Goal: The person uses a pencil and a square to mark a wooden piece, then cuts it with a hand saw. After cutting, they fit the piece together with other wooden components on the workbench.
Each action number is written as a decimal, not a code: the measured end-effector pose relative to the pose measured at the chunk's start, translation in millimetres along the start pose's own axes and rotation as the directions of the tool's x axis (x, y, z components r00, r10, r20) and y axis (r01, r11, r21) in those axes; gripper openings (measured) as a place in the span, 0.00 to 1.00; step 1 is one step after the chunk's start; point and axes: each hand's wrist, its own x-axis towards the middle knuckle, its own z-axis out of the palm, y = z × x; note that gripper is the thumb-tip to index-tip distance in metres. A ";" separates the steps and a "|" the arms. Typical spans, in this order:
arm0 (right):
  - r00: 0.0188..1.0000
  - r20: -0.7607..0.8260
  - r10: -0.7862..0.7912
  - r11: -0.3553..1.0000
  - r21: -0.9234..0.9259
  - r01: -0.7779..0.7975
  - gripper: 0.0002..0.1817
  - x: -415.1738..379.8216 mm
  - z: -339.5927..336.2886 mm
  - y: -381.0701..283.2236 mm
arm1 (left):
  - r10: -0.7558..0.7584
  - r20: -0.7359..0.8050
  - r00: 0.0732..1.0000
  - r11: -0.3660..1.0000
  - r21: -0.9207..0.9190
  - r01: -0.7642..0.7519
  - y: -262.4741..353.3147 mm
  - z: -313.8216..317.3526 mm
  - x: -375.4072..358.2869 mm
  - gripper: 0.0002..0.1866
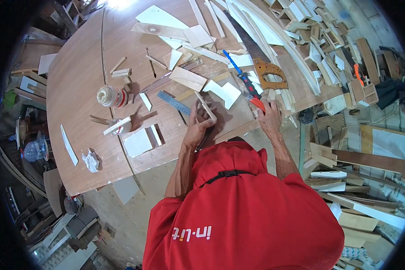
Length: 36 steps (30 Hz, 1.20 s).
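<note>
My left hand (200, 118) is closed around a small flat piece of wood (205, 106), held up on edge over the near side of the table. My right hand (270, 119) is closed at the red-orange end of a tool (258, 104), whose kind I cannot tell. Just beyond it lies a slim blue, black and red tool (247, 83). A handsaw (270, 75) with a brown wooden handle rests to its right. A grey-blue strip (173, 102) lies left of my left hand, and a white notched offcut (225, 93) sits between the hands.
A jar (112, 96) and a small white container (120, 128) with sticks stand on the left of the table (76, 67). Crumpled white paper (91, 161) lies near its front edge. Wood offcuts (189, 78) cover the middle. Stacked wood pieces (324, 49) fill the right side.
</note>
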 end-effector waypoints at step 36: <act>0.941 0.107 -0.322 0.865 0.437 0.246 0.11 53.7 -17.2 -72.4 | 0.062 -0.208 0.976 0.982 0.190 -0.022 -0.6 32.7 -9.6 0.49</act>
